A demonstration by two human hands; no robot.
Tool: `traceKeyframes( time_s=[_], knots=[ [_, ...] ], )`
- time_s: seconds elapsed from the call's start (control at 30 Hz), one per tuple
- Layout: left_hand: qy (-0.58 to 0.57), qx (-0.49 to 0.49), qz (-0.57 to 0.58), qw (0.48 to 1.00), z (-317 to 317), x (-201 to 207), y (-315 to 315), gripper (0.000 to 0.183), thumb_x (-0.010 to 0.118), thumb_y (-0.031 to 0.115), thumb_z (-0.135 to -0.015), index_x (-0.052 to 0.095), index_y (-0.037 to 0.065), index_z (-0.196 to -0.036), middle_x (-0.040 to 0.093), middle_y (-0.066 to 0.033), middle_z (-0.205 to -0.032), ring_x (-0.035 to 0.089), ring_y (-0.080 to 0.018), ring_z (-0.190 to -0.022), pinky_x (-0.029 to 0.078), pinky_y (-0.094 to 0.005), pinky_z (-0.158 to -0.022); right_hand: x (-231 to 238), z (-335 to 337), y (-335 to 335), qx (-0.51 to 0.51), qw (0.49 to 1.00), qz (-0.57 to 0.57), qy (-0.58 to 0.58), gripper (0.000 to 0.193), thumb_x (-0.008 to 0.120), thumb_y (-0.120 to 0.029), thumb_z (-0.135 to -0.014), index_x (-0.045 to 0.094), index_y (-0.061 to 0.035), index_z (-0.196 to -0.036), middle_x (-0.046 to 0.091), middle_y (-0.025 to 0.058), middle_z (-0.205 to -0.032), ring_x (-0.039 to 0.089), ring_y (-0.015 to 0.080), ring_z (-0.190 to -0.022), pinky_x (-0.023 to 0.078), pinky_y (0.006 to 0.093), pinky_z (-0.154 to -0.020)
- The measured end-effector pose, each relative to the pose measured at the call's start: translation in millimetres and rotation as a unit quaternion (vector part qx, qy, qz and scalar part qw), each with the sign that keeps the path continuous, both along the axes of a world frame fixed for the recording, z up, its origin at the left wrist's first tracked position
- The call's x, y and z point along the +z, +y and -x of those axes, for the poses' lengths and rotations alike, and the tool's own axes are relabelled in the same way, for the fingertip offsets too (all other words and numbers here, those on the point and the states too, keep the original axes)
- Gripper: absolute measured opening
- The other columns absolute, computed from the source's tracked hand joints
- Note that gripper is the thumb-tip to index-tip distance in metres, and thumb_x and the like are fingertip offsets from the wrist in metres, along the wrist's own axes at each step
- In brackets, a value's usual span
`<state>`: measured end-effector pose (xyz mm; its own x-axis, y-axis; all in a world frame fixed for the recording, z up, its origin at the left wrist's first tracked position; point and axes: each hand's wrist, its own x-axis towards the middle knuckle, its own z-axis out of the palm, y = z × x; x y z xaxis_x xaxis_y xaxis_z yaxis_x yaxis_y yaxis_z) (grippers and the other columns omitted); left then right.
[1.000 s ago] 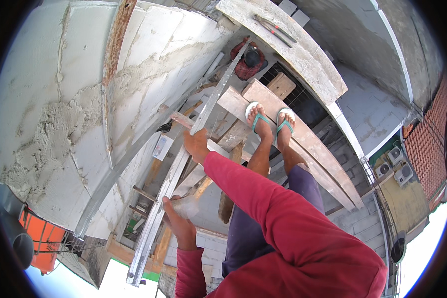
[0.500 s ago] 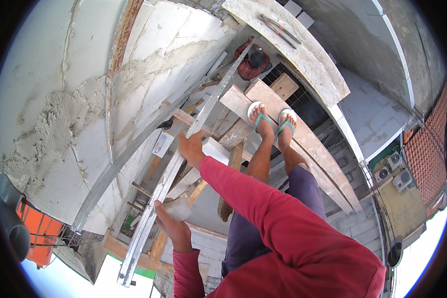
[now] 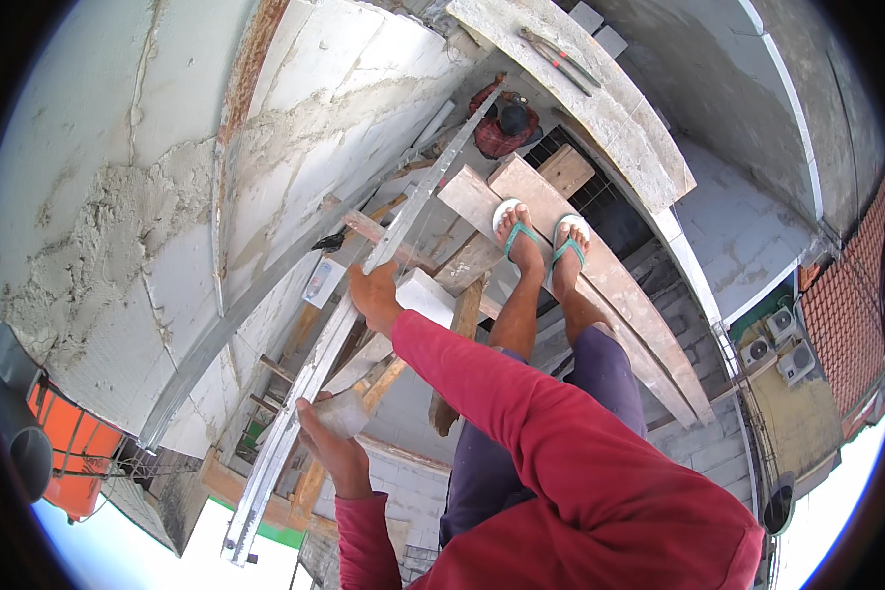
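Observation:
A long, pale metal straightedge bar (image 3: 303,401) runs slantwise from the lower left up to the far middle. My right hand (image 3: 374,297) is closed around it near its middle, the arm crossing my body in a red sleeve. Nearer to me, my left hand (image 3: 332,450) touches the bar's side with its fingertips. Against that hand's fingers is a whitish, translucent chunk (image 3: 341,414) whose kind I cannot make out. Another person (image 3: 506,128) crouches below at the far end, one hand up at the bar's tip.
My sandalled feet stand on wooden planks (image 3: 600,265) above a drop. At left rises a rough block wall (image 3: 315,147) with a metal strip (image 3: 256,320) along it. Red-marked long-handled cutters (image 3: 559,61) lie on the far ledge (image 3: 619,118). A timber piece (image 3: 457,354) stands near my legs.
The bar's near end has shifted slightly left and down. Both my hands have moved a little left with it, and the whitish chunk too.

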<state>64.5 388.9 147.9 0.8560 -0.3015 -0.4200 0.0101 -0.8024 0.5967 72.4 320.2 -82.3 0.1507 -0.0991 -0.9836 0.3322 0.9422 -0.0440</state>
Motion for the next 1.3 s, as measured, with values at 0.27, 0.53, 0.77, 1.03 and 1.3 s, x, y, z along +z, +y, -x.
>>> traceKeyframes(
  time_s=[0.27, 0.53, 0.77, 1.03, 1.3],
  knots=[
    [-0.001, -0.037, -0.010, 0.999, -10, 1, 10, 0.053, 0.056, 0.051, -0.103, 0.064, -0.001, -0.097, 0.064, -0.0110, -0.093, 0.064, -0.0196, -0.086, 0.055, -0.0327, -0.074, 3, 5, 1, 0.054, 0.998, -0.011, -0.008, 0.077, 0.063, -0.033, -0.096, 0.017, 0.0062, -0.145, 0.051, 0.0369, -0.140, 0.056, 0.0478, -0.128, 0.046, 0.0481, -0.107],
    [-0.013, -0.007, 0.012, 1.000, -7, 4, 3, 0.052, 0.053, 0.050, -0.105, 0.064, -0.001, -0.099, 0.065, -0.0108, -0.091, 0.066, -0.0198, -0.082, 0.055, -0.0325, -0.074, 6, -6, -1, 0.023, 0.999, -0.019, -0.020, 0.076, 0.062, -0.033, -0.096, 0.016, 0.0057, -0.143, 0.049, 0.0359, -0.141, 0.056, 0.0465, -0.126, 0.049, 0.0511, -0.100],
    [0.023, -0.048, -0.026, 0.998, -9, -6, 16, 0.054, 0.052, 0.049, -0.105, 0.063, -0.003, -0.103, 0.065, -0.0117, -0.094, 0.067, -0.0213, -0.081, 0.055, -0.0339, -0.074, -6, 10, 2, -0.020, 0.999, -0.024, -0.032, 0.079, 0.063, -0.034, -0.096, 0.017, 0.0055, -0.146, 0.047, 0.0361, -0.143, 0.052, 0.0479, -0.131, 0.049, 0.0522, -0.102],
    [0.004, -0.065, -0.033, 0.997, -2, -13, 11, 0.056, 0.052, 0.050, -0.105, 0.064, -0.004, -0.103, 0.065, -0.0118, -0.092, 0.067, -0.0213, -0.082, 0.055, -0.0330, -0.073, -25, 3, 3, -0.020, 1.000, -0.014, -0.011, 0.082, 0.064, -0.035, -0.096, 0.017, 0.0064, -0.148, 0.046, 0.0357, -0.145, 0.052, 0.0468, -0.131, 0.044, 0.0493, -0.108],
    [-0.013, -0.117, -0.009, 0.993, -7, -20, 14, 0.052, 0.052, 0.046, -0.105, 0.065, -0.004, -0.104, 0.066, -0.0130, -0.095, 0.066, -0.0208, -0.085, 0.054, -0.0330, -0.076, -23, 17, -5, -0.067, 0.995, -0.021, -0.070, 0.081, 0.061, -0.036, -0.097, 0.017, 0.0055, -0.151, 0.042, 0.0298, -0.151, 0.046, 0.0397, -0.137, 0.042, 0.0443, -0.110]
  ],
)
